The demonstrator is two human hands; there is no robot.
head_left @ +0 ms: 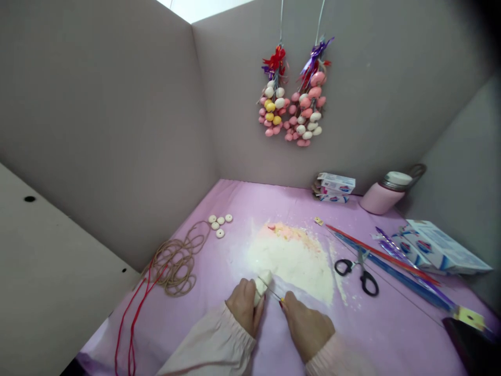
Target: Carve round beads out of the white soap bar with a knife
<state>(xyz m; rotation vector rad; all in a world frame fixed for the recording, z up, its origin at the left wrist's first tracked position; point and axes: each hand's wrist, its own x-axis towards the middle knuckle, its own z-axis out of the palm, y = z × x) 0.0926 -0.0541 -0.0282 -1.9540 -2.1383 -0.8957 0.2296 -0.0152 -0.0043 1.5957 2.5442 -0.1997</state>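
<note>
My left hand is closed around a small white soap-like lump near the table's front. My right hand is pinched on a thin tool with a yellow tip whose point touches the lump. Both hands sit just in front of a pile of white and pinkish shavings on the pink table cover.
Black scissors lie right of the shavings, beside long red and blue ribbon strips. Tan cord coils and a red string lie left, near several white beads. Soap boxes, a pink flask and hanging bead bunches are behind.
</note>
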